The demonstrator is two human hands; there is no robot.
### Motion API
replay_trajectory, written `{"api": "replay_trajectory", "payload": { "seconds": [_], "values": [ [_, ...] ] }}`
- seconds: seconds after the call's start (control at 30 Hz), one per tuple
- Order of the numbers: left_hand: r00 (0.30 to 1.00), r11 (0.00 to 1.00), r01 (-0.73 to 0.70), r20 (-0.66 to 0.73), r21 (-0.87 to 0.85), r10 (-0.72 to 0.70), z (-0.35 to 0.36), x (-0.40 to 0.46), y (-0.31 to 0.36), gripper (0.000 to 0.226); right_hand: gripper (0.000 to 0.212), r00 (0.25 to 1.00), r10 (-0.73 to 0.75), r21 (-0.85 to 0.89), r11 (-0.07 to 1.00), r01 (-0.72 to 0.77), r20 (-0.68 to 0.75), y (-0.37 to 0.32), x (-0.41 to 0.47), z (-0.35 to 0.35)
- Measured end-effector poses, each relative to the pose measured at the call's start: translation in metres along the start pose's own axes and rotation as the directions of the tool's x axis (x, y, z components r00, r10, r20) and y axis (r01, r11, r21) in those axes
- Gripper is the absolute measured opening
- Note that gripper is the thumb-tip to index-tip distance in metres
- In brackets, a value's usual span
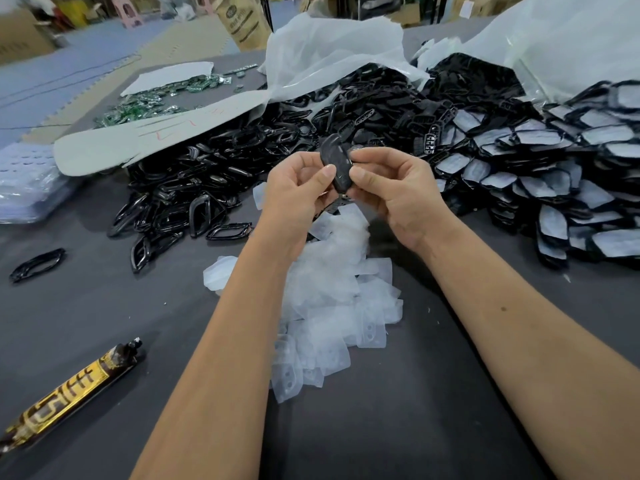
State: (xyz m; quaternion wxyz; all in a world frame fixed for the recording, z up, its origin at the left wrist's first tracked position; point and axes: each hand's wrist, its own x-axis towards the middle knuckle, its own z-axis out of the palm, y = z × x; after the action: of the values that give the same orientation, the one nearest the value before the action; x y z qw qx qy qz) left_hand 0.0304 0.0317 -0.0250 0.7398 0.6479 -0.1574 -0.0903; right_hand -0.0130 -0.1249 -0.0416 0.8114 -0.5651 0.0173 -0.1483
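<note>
I hold a black key-fob shell [335, 161] upright above the grey table [104, 306], between both hands. My left hand [298, 199] pinches its left edge with thumb and curled fingers. My right hand [398, 188] pinches its right edge, thumb on the front. Below my wrists lies a heap of peeled translucent film pieces [332, 306].
A pile of black frame rings [194, 192] lies left of centre, with one stray ring [36, 265] further left. Black button parts [381, 109] are heaped at the back, film-covered shells [571, 178] on the right. Green circuit boards [145, 105] lie far left; a gold-black tube [72, 389] lies near left.
</note>
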Motion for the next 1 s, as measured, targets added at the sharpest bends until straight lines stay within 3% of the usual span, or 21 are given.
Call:
{"api": "replay_trajectory", "payload": {
  "seconds": [0.1, 0.33, 1.0],
  "values": [
    [1.000, 0.997, -0.021, 0.002, 0.074, 0.021, 0.000, -0.002, -0.004, 0.011, 0.018, 1.000, -0.008, -0.127, 0.992, 0.008, -0.001, 0.003, -0.006, -0.003],
    [1.000, 0.991, -0.014, 0.013, 0.135, 0.012, -0.011, -0.002, -0.013, 0.010, 0.016, 0.997, -0.061, -0.222, 0.974, 0.052, -0.036, 0.008, -0.006, 0.002],
    [0.999, 0.999, 0.040, 0.005, -0.006, -0.040, -0.012, -0.002, -0.013, 0.014, 0.021, 0.998, -0.059, -0.365, 0.929, 0.059, 0.010, 0.005, -0.009, 0.003]
  ]
}}
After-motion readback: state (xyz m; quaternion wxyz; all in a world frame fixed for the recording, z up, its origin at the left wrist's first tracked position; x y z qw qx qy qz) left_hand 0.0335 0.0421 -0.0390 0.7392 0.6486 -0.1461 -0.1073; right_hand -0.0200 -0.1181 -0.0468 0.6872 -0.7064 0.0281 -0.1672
